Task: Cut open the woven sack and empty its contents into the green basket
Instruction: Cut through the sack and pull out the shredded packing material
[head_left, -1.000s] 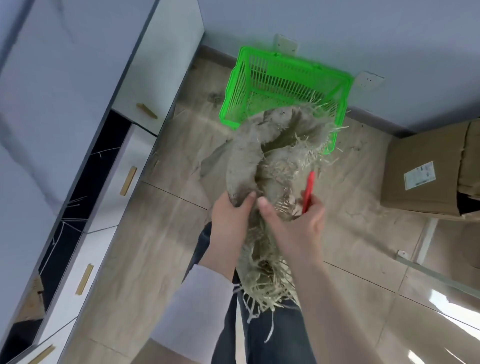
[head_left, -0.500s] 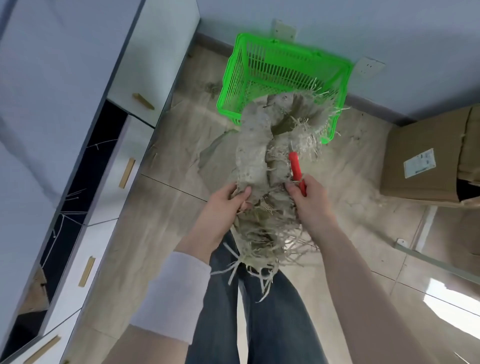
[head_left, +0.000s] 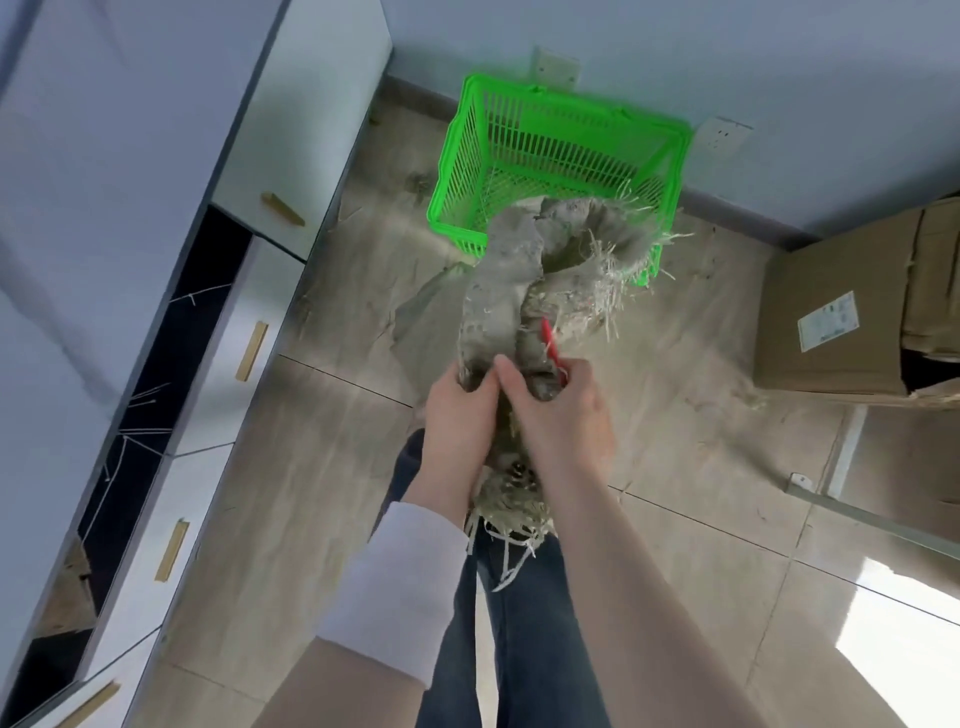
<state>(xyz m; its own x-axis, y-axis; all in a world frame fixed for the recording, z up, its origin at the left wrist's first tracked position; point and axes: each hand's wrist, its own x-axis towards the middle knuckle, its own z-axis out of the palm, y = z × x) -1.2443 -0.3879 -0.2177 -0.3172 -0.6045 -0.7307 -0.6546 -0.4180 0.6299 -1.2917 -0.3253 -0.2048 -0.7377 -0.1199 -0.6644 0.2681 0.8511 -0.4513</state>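
You hold the woven sack (head_left: 498, 291) bunched at the middle of the frame. Its frayed open mouth reaches up and overlaps the near right corner of the green basket (head_left: 550, 140), and its shredded lower end trails below your wrists over your jeans (head_left: 524, 649). Your left hand (head_left: 457, 415) grips the sack's narrowed neck from the left, fingers curled round the cloth. Your right hand (head_left: 563, 415) clamps the same neck from the right, thumb laid across the front, touching your left hand. It also pinches a red tool (head_left: 549, 340) that pokes up against the sack. The basket stands on the tiled floor (head_left: 311, 467) at top centre, by the wall. A cardboard box (head_left: 831, 291) sits at the right edge, and white drawers (head_left: 223, 364) run down the left.
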